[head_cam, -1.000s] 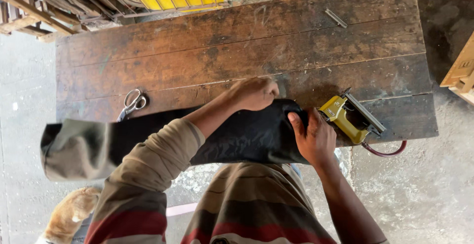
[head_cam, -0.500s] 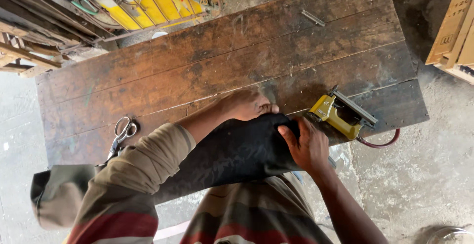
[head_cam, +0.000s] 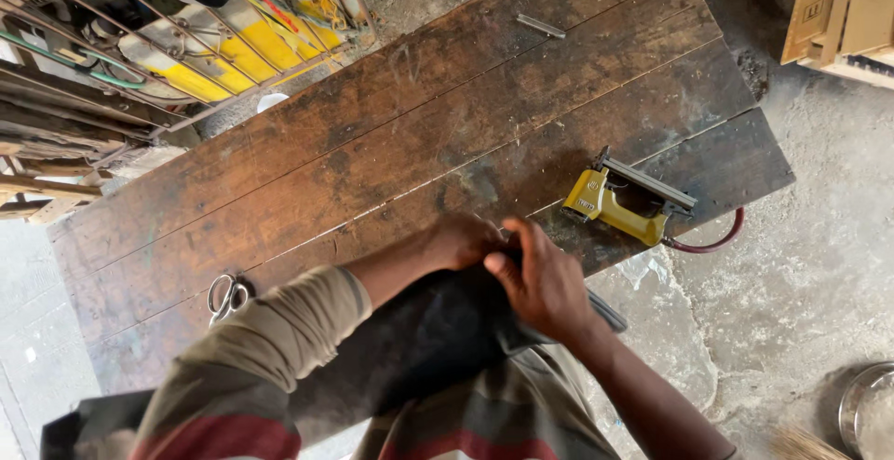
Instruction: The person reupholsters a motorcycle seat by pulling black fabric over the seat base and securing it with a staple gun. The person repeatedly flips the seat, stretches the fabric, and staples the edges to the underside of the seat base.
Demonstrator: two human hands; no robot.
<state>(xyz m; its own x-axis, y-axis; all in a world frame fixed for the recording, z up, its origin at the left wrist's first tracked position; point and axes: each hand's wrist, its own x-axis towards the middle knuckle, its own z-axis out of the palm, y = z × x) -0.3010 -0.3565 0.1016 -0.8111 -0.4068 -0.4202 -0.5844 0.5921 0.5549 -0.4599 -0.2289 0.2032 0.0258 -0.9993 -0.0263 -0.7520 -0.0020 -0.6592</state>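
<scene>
Head view, work piece: the black sheet (head_cam: 419,339) lies over the near edge of the wooden bench (head_cam: 391,143), its top corner bunched between your two hands; the rest runs down toward your body and off to the lower left

Head view, left hand: your left hand (head_cam: 464,239) rests knuckles-up on the bench at the sheet's upper corner, fingers curled under; it appears closed on the material, though the fingertips are hidden

Head view, right hand: your right hand (head_cam: 540,278) is clamped on the same corner just beside the left, thumb on top and pressing the fold down

Head view, grip advice: keep both hands close together on the corner so the fold stays tight; pull the sheet flat against the bench edge before you let either hand go

Head view, stapler: the yellow staple gun (head_cam: 619,204) lies on the bench to the right of your hands, near but not touching, its red hose (head_cam: 712,241) dropping over the edge; judge that the right hand is the nearer one to it, so hold the fold with the left if you reach

Head view, scissors: the scissors (head_cam: 228,294) lie on the bench well apart to your left, beside your sleeve

Head view, caution: keep fingers back from the fold line
</scene>
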